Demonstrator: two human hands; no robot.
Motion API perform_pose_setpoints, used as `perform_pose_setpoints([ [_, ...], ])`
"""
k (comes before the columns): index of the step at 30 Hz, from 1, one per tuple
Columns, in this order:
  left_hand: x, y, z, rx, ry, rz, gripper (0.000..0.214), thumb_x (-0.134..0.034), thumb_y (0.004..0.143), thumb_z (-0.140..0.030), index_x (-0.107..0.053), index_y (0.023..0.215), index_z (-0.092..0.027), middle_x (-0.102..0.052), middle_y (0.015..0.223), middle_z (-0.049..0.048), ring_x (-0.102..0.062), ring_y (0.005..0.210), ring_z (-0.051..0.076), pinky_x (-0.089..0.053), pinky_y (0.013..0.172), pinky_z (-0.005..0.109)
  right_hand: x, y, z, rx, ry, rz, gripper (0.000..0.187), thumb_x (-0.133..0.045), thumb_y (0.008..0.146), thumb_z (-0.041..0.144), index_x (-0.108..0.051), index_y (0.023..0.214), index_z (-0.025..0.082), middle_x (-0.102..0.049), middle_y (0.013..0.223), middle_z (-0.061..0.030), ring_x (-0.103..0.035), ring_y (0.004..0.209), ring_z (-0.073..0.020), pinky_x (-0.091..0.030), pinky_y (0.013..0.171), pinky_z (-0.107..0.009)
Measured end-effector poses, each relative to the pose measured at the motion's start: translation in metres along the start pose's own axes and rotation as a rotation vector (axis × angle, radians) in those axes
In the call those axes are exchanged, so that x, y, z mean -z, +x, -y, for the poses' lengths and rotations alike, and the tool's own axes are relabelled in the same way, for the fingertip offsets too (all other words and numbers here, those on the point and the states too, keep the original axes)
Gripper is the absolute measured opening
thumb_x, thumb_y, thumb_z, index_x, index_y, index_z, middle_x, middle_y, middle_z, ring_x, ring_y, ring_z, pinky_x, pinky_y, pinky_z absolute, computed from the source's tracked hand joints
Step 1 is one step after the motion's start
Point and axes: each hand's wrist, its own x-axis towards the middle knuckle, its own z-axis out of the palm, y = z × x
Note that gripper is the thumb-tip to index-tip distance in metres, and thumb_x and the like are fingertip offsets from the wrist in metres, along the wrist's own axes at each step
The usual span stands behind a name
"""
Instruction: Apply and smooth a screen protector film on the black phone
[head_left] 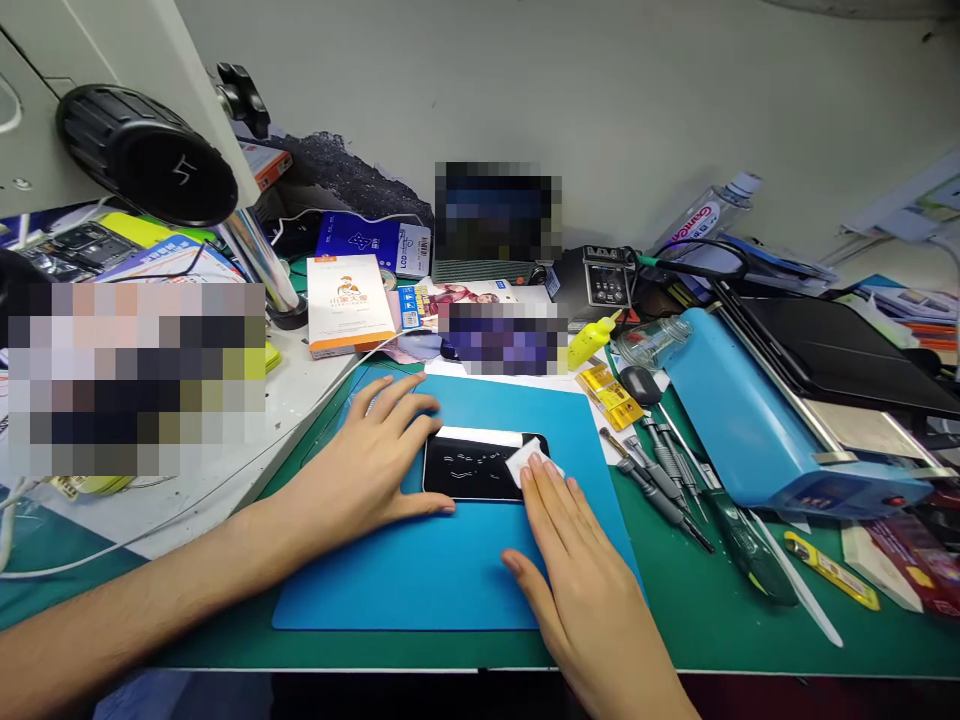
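A smartphone (472, 470) with a black glass face lies flat on the blue mat (405, 570), with pale streaks across the glass and a white strip along its far edge. My left hand (375, 455) steadies its left end, thumb at the near edge and index finger at the far corner, the other fingers spread over the mat. Under the fingertips of my right hand (577, 550), a small white wipe (523, 460) is pressed onto the phone's right end. The right thumb sticks out to the side, above the mat.
Right of the mat lie screwdrivers (660, 485), a green-handled tool (746, 545), a yellow cutter (831, 570) and a blue machine (739, 410). Behind are a yellow bottle (591, 343) and a white-orange box (349, 300). A microscope stand (259, 265) rises at left.
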Motion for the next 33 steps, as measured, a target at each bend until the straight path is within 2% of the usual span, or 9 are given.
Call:
perform_pose_setpoints([
  [4,-0.002,0.0,0.0,-0.01,-0.014,-0.024,0.073,-0.064,0.088,-0.076,-0.06,0.125,-0.014,-0.063,0.137,0.0166,-0.041,0.147,0.041,-0.028,0.122,0.061,-0.006,0.025,-0.002,-0.035,0.037,0.026,0.072,-0.044,0.11,0.045,-0.019,0.169,0.013,-0.029,0.171,-0.0124,-0.03,0.158,-0.0301,-0.038,0.127,-0.053],
  [6,-0.003,0.0,0.0,-0.013,-0.016,-0.027,0.075,-0.064,0.087,-0.077,-0.06,0.125,-0.013,-0.064,0.136,0.0166,-0.041,0.147,0.042,-0.029,0.121,0.061,-0.004,0.021,0.002,-0.043,0.036,0.031,0.071,-0.044,0.11,0.044,-0.02,0.169,0.013,-0.03,0.171,-0.0117,-0.031,0.158,-0.0295,-0.038,0.127,-0.052],
  [10,-0.003,0.0,0.0,-0.009,-0.007,-0.027,0.079,-0.065,0.084,-0.079,-0.061,0.125,-0.012,-0.063,0.135,0.0167,-0.041,0.146,0.042,-0.028,0.121,0.061,0.002,-0.006,0.013,0.009,0.013,0.023,0.077,-0.049,0.108,0.046,-0.018,0.169,0.012,-0.032,0.17,-0.0125,-0.034,0.157,-0.0307,-0.04,0.126,-0.048],
  [12,-0.003,0.0,0.0,-0.012,-0.007,-0.028,0.078,-0.065,0.085,-0.078,-0.061,0.126,-0.012,-0.063,0.136,0.0169,-0.04,0.147,0.041,-0.029,0.121,0.061,0.001,-0.006,0.014,0.028,-0.007,0.014,0.077,-0.049,0.108,0.046,-0.018,0.169,0.011,-0.033,0.17,-0.013,-0.035,0.157,-0.0306,-0.041,0.125,-0.048],
  [17,-0.002,-0.001,0.0,-0.01,-0.006,-0.039,0.073,-0.065,0.088,-0.075,-0.061,0.125,-0.013,-0.056,0.146,0.0197,-0.035,0.151,0.043,-0.033,0.119,0.06,-0.01,0.033,0.014,-0.003,0.009,-0.017,0.074,-0.045,0.11,0.046,-0.017,0.169,0.012,-0.032,0.17,-0.0131,-0.03,0.159,-0.0295,-0.039,0.126,-0.051],
  [19,-0.002,-0.001,0.0,-0.009,-0.003,-0.046,0.072,-0.064,0.088,-0.075,-0.061,0.125,-0.013,-0.056,0.147,0.0202,-0.035,0.151,0.043,-0.032,0.119,0.061,-0.012,0.04,0.016,-0.009,0.021,-0.011,0.074,-0.045,0.11,0.047,-0.018,0.169,0.011,-0.032,0.171,-0.0136,-0.03,0.159,-0.0301,-0.039,0.126,-0.052],
  [26,-0.001,0.0,-0.002,-0.014,-0.003,-0.053,0.074,-0.068,0.085,-0.075,-0.06,0.125,-0.012,-0.057,0.145,0.0199,-0.035,0.151,0.042,-0.032,0.119,0.061,-0.002,0.003,0.027,0.104,-0.05,-0.007,0.078,-0.049,0.107,0.047,-0.021,0.168,0.007,-0.039,0.166,-0.0151,-0.04,0.154,-0.0317,-0.048,0.12,-0.048],
  [33,-0.002,-0.001,0.0,0.004,-0.023,-0.035,0.066,-0.07,0.088,-0.068,-0.061,0.126,-0.014,-0.057,0.145,0.0192,-0.035,0.151,0.043,-0.032,0.12,0.061,-0.014,0.044,0.029,0.05,-0.035,0.001,0.073,-0.046,0.108,0.049,-0.033,0.162,0.003,-0.034,0.168,-0.0169,-0.033,0.157,-0.032,-0.041,0.125,-0.053],
])
